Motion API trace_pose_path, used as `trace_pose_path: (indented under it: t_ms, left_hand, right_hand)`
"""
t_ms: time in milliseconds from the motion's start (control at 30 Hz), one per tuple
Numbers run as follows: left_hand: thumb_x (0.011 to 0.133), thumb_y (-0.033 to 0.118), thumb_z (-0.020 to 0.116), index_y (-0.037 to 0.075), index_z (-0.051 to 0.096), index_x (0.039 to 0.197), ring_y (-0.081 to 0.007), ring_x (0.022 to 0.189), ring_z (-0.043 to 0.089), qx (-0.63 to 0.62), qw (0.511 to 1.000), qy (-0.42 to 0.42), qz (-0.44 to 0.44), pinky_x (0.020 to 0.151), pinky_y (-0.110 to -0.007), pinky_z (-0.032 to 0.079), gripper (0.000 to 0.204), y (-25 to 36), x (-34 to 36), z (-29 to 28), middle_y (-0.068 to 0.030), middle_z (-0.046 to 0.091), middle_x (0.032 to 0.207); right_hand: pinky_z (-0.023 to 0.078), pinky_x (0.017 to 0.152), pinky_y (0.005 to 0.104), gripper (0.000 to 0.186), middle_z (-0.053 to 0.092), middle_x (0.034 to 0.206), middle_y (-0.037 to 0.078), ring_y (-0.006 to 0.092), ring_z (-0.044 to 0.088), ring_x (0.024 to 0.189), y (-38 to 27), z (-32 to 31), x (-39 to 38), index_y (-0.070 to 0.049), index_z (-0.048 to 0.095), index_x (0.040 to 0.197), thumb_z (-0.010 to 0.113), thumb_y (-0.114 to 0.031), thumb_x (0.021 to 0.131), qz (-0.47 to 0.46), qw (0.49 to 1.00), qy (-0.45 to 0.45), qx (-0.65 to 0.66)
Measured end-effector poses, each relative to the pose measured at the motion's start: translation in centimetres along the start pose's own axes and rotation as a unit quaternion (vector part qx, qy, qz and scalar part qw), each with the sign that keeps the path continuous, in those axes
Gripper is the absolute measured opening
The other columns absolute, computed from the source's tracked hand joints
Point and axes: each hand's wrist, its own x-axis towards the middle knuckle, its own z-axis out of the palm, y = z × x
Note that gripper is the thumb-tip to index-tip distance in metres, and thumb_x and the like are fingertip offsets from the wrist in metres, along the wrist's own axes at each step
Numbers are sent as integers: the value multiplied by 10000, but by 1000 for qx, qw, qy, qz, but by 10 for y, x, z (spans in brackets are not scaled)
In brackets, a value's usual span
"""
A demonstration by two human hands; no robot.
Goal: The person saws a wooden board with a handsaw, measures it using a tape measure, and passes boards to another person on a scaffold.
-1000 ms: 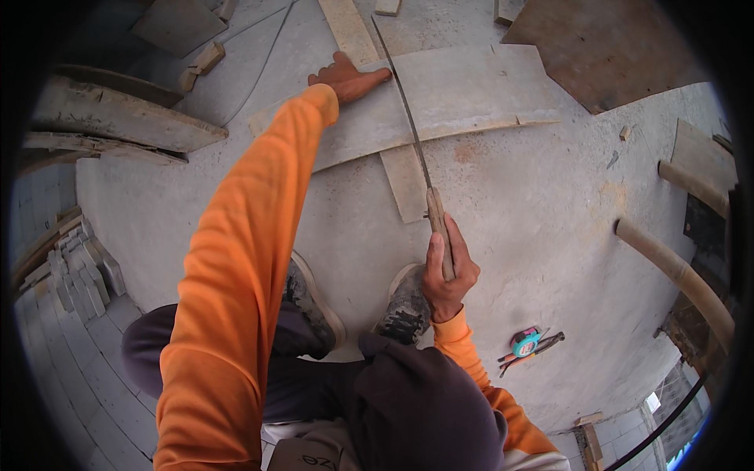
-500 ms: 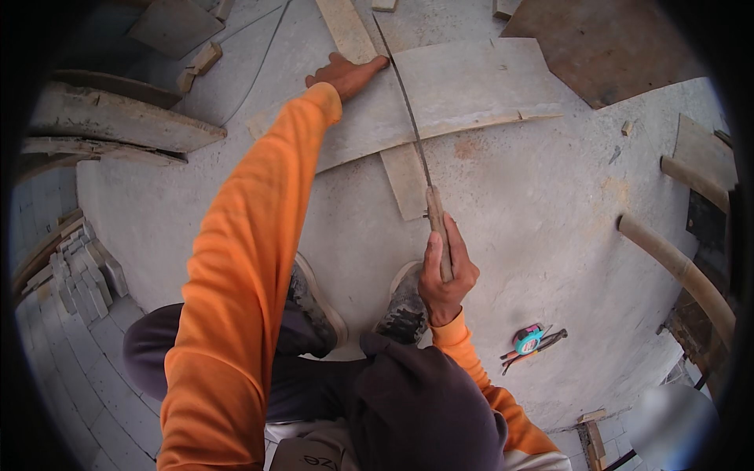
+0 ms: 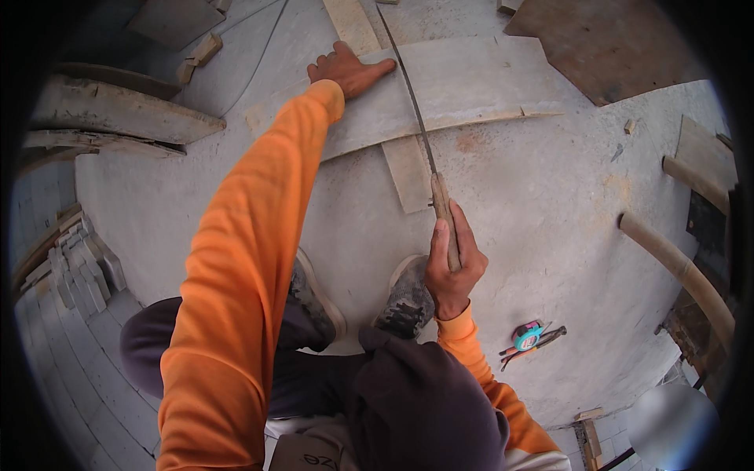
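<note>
Grey floor [image 3: 550, 235] under everything, with yellowish dust in patches. On it, ahead of the feet, a wide board [image 3: 479, 82], pale and laid crosswise. Upper right, a brown sheet [image 3: 605, 51] with angled edges, well apart from the board. Far left, rough boards [image 3: 118, 114], close together; far right, round poles [image 3: 679, 263], reaching in from the edge of view. Beneath the wide board and across it, a narrow board [image 3: 408, 177], in sight at both ends. Over the wide board, a saw [image 3: 440, 191] with a long, thin, dark blade and a wooden handle, handle end toward the person. Dark patterned shoes [image 3: 404, 298] on the near side of the boards. Left grip [image 3: 345, 72] released, down on the wide board by its far edge, with thumb out toward the blade; contact there unclear. Right grip [image 3: 457, 263] clenched around the saw's handle. Lower right, on the floor, a teal and pink tape measure [image 3: 527, 336], just beside thin dark and orange tools [image 3: 550, 339], kind uncertain.
</note>
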Motion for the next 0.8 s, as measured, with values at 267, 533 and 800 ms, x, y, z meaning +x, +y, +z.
trace_pose_path:
  t_ms: [267,533,800]
  left_hand:
    - [738,838,605,-101,415,1383,-425,1276,540,8,1000,0,10,1108,-490,354,1155,-2,4,2,-278,612,1289]
    - [739,917,563,-64,427,1392,-409,1292,529,15,1000,0,26,1112,-493,348,1186,-9,3,6,-249,608,1300]
    - [741,914,566,-64,437,1384,-405,1277,549,20,999,9,44,1107,-495,351,1177,-13,5,6,-255,613,1297]
  right_hand:
    - [537,649,247,318,759,985,200,130,699,721,0,-3,-3,63,673,1251,667,-41,950,16,1000,-7,4]
    - [565,662,275,349,749,1002,253,214,760,758,1,-10,-9,70,673,1241,698,-5,901,43,999,-13,11]
    - [564,657,272,349,754,984,239,205,755,743,5,-10,-13,67,675,1241,696,0,900,30,999,-11,-1]
